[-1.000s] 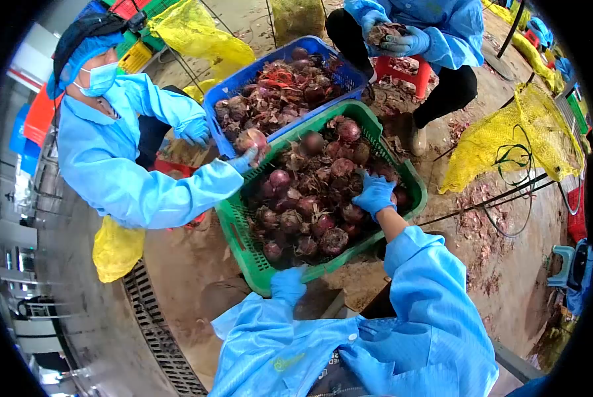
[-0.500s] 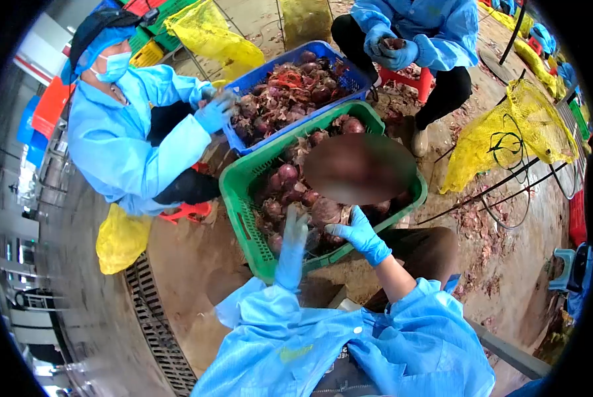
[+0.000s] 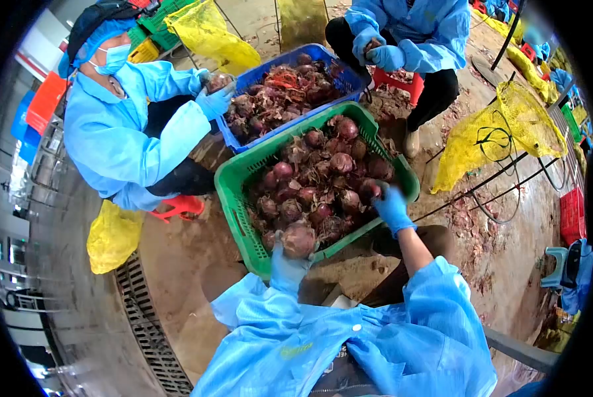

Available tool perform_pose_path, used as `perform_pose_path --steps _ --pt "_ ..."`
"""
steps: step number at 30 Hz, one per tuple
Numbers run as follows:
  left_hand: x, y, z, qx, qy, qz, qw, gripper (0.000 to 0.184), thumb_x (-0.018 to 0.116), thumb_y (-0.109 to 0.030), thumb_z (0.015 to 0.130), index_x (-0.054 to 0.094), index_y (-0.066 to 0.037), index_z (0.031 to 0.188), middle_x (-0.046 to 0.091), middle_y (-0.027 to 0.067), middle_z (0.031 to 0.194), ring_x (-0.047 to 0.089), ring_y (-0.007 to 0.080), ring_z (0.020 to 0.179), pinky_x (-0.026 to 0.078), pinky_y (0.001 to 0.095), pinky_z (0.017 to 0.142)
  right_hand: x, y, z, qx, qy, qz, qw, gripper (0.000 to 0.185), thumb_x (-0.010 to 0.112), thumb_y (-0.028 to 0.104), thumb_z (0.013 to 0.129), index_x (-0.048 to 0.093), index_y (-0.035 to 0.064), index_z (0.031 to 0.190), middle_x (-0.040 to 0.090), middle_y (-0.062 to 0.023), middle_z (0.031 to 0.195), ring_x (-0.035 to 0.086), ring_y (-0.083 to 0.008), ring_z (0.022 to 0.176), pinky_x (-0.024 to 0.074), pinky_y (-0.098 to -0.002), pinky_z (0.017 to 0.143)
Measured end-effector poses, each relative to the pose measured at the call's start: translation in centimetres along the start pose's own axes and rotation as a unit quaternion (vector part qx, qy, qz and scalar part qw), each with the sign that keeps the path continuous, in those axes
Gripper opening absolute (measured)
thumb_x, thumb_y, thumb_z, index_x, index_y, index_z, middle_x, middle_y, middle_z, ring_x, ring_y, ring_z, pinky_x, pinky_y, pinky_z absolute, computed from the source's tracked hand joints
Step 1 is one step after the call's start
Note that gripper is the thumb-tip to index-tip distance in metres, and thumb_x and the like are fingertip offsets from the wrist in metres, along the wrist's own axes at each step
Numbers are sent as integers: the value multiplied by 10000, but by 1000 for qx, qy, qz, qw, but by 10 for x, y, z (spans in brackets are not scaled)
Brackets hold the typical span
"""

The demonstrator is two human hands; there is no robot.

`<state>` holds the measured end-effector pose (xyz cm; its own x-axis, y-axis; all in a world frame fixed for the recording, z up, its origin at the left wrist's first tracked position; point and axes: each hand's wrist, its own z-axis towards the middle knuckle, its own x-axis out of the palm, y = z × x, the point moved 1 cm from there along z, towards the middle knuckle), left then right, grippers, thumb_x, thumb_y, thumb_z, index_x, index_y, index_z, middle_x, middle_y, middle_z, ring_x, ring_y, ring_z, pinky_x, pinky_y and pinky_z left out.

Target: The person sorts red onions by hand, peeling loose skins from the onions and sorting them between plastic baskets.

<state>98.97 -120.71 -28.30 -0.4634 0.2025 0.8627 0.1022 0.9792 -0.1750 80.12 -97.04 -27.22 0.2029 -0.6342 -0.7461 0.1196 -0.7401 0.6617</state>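
A green crate (image 3: pixel 243 248) full of red onions (image 3: pixel 341 163) stands in front of me. In its near left corner my left hand (image 3: pixel 288 259), in a blue glove, holds a large onion (image 3: pixel 299 241) from below and the side. Over the right side of the crate is my right hand (image 3: pixel 392 208), also gloved, its fingers closed round something small with a red part; most of it is hidden by the fingers. Behind the green crate a blue crate (image 3: pixel 238 147) holds more onions and loose skins.
A person (image 3: pixel 121 132) at the left holds an onion beside the blue crate. Another person (image 3: pixel 419 33) sits on a red stool (image 3: pixel 402 85) at the back. Yellow mesh bags (image 3: pixel 472 142) hang on a metal frame at right. A floor drain (image 3: pixel 147 317) runs at lower left.
My left hand has taken hold of the large onion. My right hand has moved right, away from that onion. The person at the left now holds an onion up higher.
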Motion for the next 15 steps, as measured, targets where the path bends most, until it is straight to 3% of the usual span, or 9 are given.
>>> perform_pose_path --steps 1,2,5,8,11,15 --pt "-3 -2 -1 -20 3 -26 999 635 550 -578 781 445 -178 1263 507 100 1224 541 333 1015 523 436 679 20 -40 21 -51 -99 19 994 378 609 225 759 578 89 1109 608 -217 946 572 -389 908 480 -416 781" --pt "-6 -2 -5 -25 8 -58 998 644 533 -579 781 443 -160 1261 499 121 1227 527 348 1030 511 463 731 49 -84 45 -54 -77 51 994 381 608 228 759 574 93 1114 608 -213 940 575 -379 909 478 -419 786" --pt "-2 -3 -15 -37 -47 -114 992 644 535 -572 772 448 -149 1250 494 145 1222 512 355 1048 488 490 798 26 -14 50 -13 -45 -6 999 410 625 227 754 558 98 1137 595 -213 982 568 -356 955 462 -426 817" --pt "3 -8 -25 -16 -79 -110 991 625 530 -546 779 455 -124 1233 498 151 1206 499 357 1060 470 503 834 45 8 68 -76 -5 49 996 492 649 224 745 509 122 1205 559 -209 1084 555 -340 1004 453 -419 848" --pt "5 -17 -21 7 -101 -114 988 610 531 -527 782 461 -112 1224 499 153 1201 491 355 1071 459 509 857 68 31 94 -35 12 -90 995 687 686 223 714 383 190 1330 391 -180 1328 489 -351 1110 447 -419 899" --pt "-1 -33 3 29 -89 -119 988 599 539 -514 783 465 -114 1224 497 151 1207 487 352 1081 454 510 867 79 48 115 -8 61 -122 991 749 722 265 656 387 262 1326 375 -209 1334 487 -351 1121 451 -432 893"
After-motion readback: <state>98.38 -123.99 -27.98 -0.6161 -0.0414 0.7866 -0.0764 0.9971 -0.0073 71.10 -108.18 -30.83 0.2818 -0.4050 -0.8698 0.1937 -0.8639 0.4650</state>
